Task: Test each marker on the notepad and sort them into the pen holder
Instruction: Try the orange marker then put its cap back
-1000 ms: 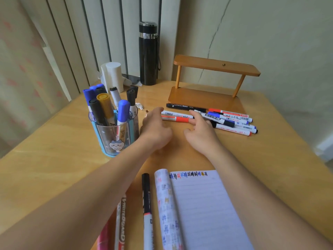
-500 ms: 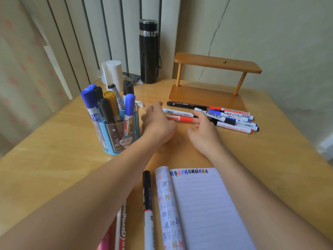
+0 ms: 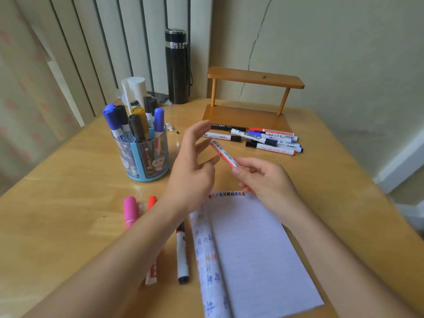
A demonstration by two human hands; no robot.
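Note:
My right hand [image 3: 266, 180] pinches a slim red-and-white marker [image 3: 223, 155] above the table, its far end pointing up and left. My left hand [image 3: 195, 164] hovers beside it with fingers spread and straight; whether a fingertip touches the marker I cannot tell. The open notepad [image 3: 257, 253] lies just below both hands, with coloured test marks along its top edge. A blue pen holder [image 3: 144, 159] with several markers upright stands to the left. Several slim markers [image 3: 263, 140] lie in a loose pile in front of the wooden stand.
A wooden stand [image 3: 250, 97] sits at the back with a black flask [image 3: 177, 67] and a white cylinder [image 3: 135, 89] to its left. A pink marker [image 3: 130, 211], a red one [image 3: 152, 201] and a black-capped whiteboard marker [image 3: 182, 253] lie left of the notepad.
Both hands were down at the marker pile; my right hand has lifted the red-and-white marker toward me, and my left hand has risen and opened. The camera view has tilted down.

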